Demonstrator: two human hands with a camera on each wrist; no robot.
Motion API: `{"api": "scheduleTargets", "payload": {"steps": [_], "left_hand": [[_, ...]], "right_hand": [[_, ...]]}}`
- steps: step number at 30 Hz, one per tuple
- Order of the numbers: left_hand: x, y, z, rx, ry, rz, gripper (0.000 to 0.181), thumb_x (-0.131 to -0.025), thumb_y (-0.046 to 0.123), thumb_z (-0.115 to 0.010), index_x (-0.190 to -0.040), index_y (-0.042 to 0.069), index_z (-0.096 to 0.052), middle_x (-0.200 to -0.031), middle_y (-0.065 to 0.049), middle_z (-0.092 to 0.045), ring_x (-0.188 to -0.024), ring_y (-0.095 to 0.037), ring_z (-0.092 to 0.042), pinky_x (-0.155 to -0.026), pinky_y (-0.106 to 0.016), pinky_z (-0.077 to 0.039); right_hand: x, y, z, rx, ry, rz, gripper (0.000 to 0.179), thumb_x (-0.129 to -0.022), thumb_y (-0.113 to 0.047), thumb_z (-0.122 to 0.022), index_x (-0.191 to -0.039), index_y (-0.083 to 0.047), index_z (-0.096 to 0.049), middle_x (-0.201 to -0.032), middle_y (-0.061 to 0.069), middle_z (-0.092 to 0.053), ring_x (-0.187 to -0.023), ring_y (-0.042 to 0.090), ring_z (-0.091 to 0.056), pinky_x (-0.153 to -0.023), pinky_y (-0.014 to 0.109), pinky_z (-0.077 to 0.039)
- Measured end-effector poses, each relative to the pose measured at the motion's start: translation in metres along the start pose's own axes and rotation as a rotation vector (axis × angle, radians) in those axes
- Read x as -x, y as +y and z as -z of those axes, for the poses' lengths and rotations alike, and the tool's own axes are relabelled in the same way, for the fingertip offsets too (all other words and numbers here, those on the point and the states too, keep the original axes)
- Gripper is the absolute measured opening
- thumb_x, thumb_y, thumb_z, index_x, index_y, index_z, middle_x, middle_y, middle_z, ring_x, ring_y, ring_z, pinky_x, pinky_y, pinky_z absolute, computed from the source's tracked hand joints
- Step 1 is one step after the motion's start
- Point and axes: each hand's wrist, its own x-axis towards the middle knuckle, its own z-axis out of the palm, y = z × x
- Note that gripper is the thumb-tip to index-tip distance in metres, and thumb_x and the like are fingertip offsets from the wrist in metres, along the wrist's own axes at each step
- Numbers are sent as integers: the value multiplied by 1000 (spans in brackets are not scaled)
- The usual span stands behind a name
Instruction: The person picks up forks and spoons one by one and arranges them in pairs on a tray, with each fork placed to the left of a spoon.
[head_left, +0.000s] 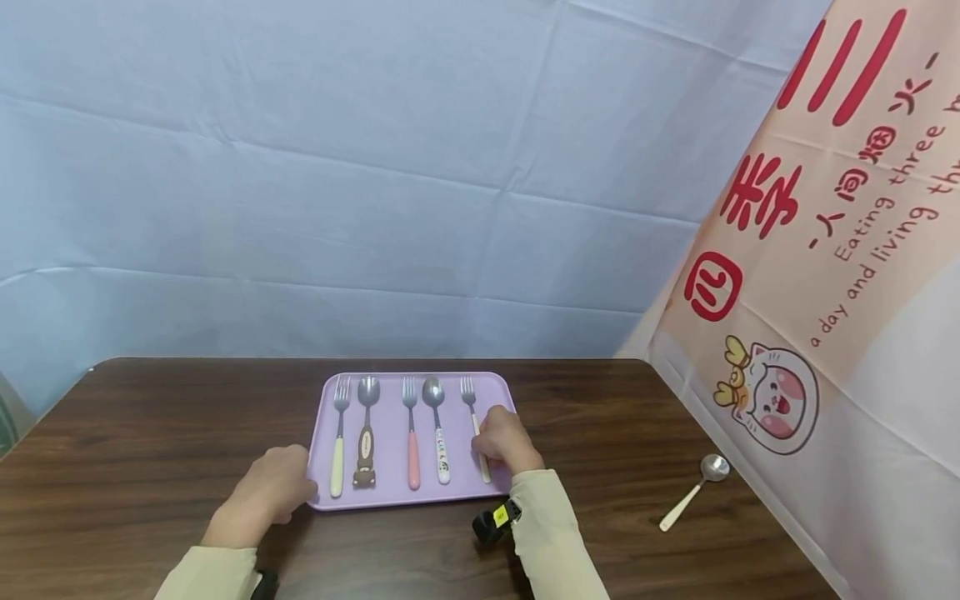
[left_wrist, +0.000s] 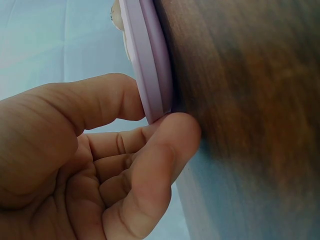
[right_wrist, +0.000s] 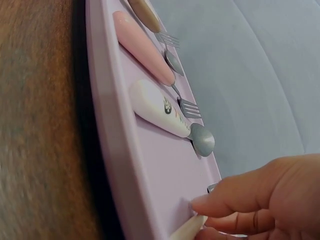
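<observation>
A purple tray (head_left: 388, 417) lies on the dark wooden table (head_left: 150, 433) and holds a row of forks and spoons. My left hand (head_left: 303, 487) pinches the tray's (left_wrist: 150, 65) front left corner, index finger on top and thumb (left_wrist: 170, 140) at the edge. My right hand (head_left: 487, 450) pinches the cream handle of the rightmost fork (head_left: 470, 400), which lies on the tray (right_wrist: 120, 150). To its left lie a white-handled spoon (head_left: 437, 433), a pink-handled fork (head_left: 412, 442), a spoon with a brown bear handle (head_left: 366, 446) and a cream-handled fork (head_left: 339, 433).
A loose spoon with a white handle (head_left: 701, 483) lies on the table at the right, near a hanging printed banner (head_left: 825, 292). A blue cloth backdrop (head_left: 375, 208) closes off the far side.
</observation>
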Motion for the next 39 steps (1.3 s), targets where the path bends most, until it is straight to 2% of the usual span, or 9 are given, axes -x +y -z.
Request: {"api": "scheduleTargets", "payload": {"steps": [6, 12, 18, 22, 34, 39], "left_hand": [[0, 0, -1, -2, 3, -6, 4, -73, 0, -55, -73, -2, -52, -58, -9, -47, -39, -16, -51, -39, -27, -42], [1, 0, 0, -5, -1, -1, 4, -73, 0, -55, -72, -2, -52, -58, -9, -47, -40, -16, -51, -39, -28, -42], [1, -1, -1, -3, -5, 4, 4, -74, 0, -56, -73, -2, -52, -58, -9, -47, -41, -17, -51, -40, -29, -42], [0, 0, -1, -9, -8, 5, 5, -74, 0, -56, -73, -2, -52, -58, -9, -47, -41, -17, -51, -40, -28, -42], [-1, 0, 0, -14, -7, 2, 6, -74, 1, -57, -73, -2, -52, -58, -9, -47, -41, -16, -51, -40, -28, -42], [-1, 0, 0, -15, -4, -1, 6, -73, 1, -57, -73, -2, -52, -58, -9, -47, -41, -16, -51, -40, -28, -42]], "right_hand": [[3, -2, 4, 91, -10, 34, 20, -72, -6, -64, -61, -7, -46, -56, 4, -43, -50, 16, -41, -43, 27, -31], [6, -6, 9, 179, 2, 64, 16, -73, -10, -66, -78, -4, -52, -67, 6, -50, -60, 21, -48, -52, 36, -39], [10, -9, 14, 230, -36, 198, 34, -72, -11, -71, -103, 0, -61, -90, 10, -61, -76, 22, -54, -71, 40, -47], [14, -12, 17, 259, -89, 270, 42, -70, -11, -74, -110, -2, -62, -96, 12, -61, -84, 22, -53, -79, 39, -45], [18, -12, 18, 292, -110, 291, 49, -68, -13, -76, -114, -2, -62, -98, 13, -58, -87, 23, -51, -80, 39, -44], [18, -11, 18, 275, -119, 267, 49, -69, -12, -75, -115, -2, -61, -99, 13, -57, -85, 22, -49, -80, 40, -45]]}}
